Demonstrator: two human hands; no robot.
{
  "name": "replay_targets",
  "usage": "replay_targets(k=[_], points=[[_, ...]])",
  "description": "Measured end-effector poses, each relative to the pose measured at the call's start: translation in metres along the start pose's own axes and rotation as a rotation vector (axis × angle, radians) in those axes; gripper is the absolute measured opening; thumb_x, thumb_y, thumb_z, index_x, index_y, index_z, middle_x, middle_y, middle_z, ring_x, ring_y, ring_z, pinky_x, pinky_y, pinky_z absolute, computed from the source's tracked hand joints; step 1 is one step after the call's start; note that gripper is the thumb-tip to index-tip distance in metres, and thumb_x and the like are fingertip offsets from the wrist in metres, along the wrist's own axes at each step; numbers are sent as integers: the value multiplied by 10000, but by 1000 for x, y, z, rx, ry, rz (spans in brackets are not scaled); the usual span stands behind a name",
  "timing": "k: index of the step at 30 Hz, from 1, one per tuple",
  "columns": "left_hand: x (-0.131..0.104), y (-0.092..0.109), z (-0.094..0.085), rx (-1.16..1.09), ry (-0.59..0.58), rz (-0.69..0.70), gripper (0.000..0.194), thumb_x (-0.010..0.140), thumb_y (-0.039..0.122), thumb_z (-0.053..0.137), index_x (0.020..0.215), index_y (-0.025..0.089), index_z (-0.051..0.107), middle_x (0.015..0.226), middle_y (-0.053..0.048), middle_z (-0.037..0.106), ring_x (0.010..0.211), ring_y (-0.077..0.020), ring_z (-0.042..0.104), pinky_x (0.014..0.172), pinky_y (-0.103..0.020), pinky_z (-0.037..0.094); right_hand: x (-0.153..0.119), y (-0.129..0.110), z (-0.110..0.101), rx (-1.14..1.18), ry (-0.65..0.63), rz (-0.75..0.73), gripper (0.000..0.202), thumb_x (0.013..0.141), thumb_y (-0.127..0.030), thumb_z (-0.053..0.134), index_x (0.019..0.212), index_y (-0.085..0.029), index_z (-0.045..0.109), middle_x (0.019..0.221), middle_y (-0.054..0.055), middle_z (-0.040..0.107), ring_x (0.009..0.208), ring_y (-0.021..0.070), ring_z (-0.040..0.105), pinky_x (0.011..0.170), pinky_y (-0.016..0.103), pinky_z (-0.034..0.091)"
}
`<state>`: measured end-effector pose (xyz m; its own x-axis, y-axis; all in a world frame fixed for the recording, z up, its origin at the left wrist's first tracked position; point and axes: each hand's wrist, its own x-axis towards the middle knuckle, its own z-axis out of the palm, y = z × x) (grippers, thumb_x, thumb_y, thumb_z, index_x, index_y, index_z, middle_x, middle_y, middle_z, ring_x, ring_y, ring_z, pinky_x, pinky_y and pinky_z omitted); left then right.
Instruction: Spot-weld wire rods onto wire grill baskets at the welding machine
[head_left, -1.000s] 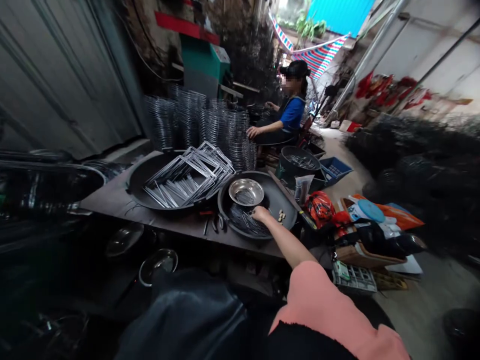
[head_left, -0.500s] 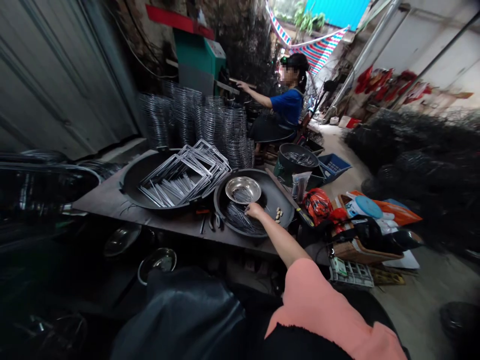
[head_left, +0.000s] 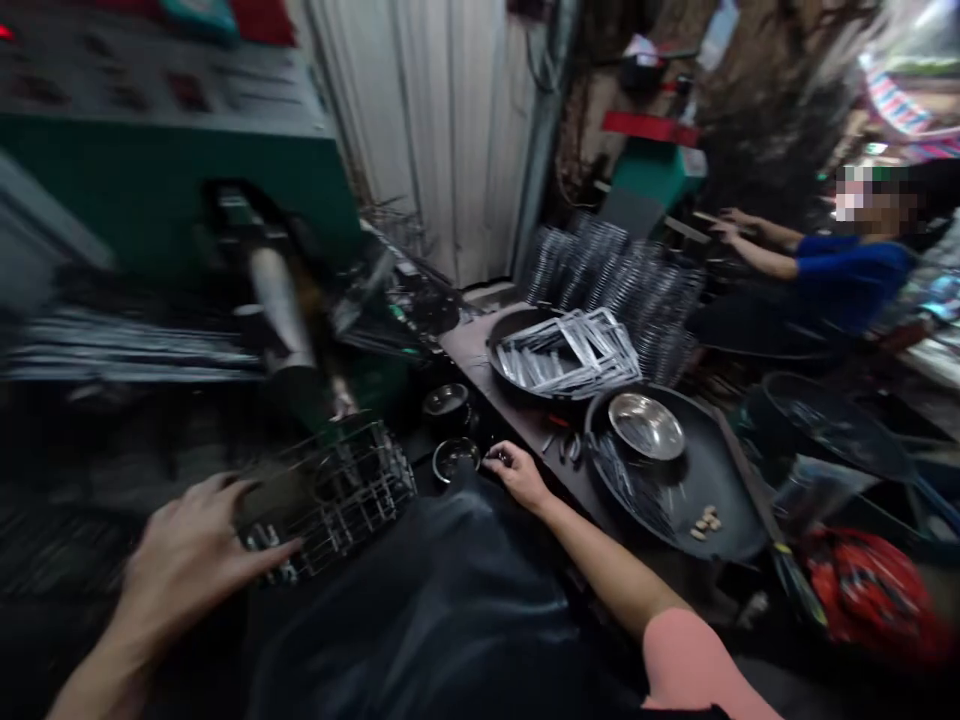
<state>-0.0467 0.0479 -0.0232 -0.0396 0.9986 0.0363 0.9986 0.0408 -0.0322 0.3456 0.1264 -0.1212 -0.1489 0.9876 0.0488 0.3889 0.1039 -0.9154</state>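
Note:
My left hand is at the left end of a wire frame, thumb and fingers spread apart. Blur hides whether it touches the wires. My right hand is curled with its fingertips together, just right of a small metal bowl; what the fingers hold, if anything, is too small to make out. A second metal bowl stands behind that one. On the bench, a dark round tray bears a shiny bowl, thin metal wires and several small tan pieces.
Another dark tray holds bent wire frames. Pliers lie at the bench edge. A machine stands at left. Behind are stacked wire pieces and a co-worker in a blue shirt. A red bag sits at right.
The view has swung left. My right hand has left the wires in the tray and moved left beside the small bowl. My left hand and the wire frame have come into view.

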Motion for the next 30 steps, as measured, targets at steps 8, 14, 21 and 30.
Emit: replay_targets(k=[8, 14, 21, 30], points=[[-13, 39, -18, 73, 81, -10, 759, 709, 570, 601, 1288, 81, 565, 1403, -259, 554, 1337, -411, 450, 1098, -552, 345, -12, -20, 33, -201, -178, -79, 105, 803, -201, 694, 904, -223, 709, 857, 4, 749, 807, 175, 689, 753, 274, 508], [-4, 66, -24, 89, 61, 39, 706, 706, 527, 643, 1250, 79, 598, 1324, -273, 581, 1265, -427, 490, 1072, -579, 354, 22, -121, 62, -515, -561, -278, 320, 700, -278, 813, 989, -248, 678, 914, -13, 741, 868, 212, 707, 684, 258, 492], [-2, 79, -27, 54, 90, 60, 733, 698, 506, 632, 1250, 26, 597, 1287, -305, 572, 1235, -441, 499, 1041, -585, 363, 28, -158, 110, -731, -410, -275, 244, 807, -262, 677, 1048, -243, 638, 937, 33, 761, 865, 241, 721, 692, 298, 503], [-1, 71, -25, -5, 135, 96, 723, 685, 536, 629, 1227, 58, 603, 1264, -281, 592, 1195, -424, 523, 1006, -572, 392, 25, -180, 92, -808, -705, -354, 192, 916, -194, 565, 1031, -215, 717, 1057, 41, 770, 976, 206, 707, 697, 249, 455]])
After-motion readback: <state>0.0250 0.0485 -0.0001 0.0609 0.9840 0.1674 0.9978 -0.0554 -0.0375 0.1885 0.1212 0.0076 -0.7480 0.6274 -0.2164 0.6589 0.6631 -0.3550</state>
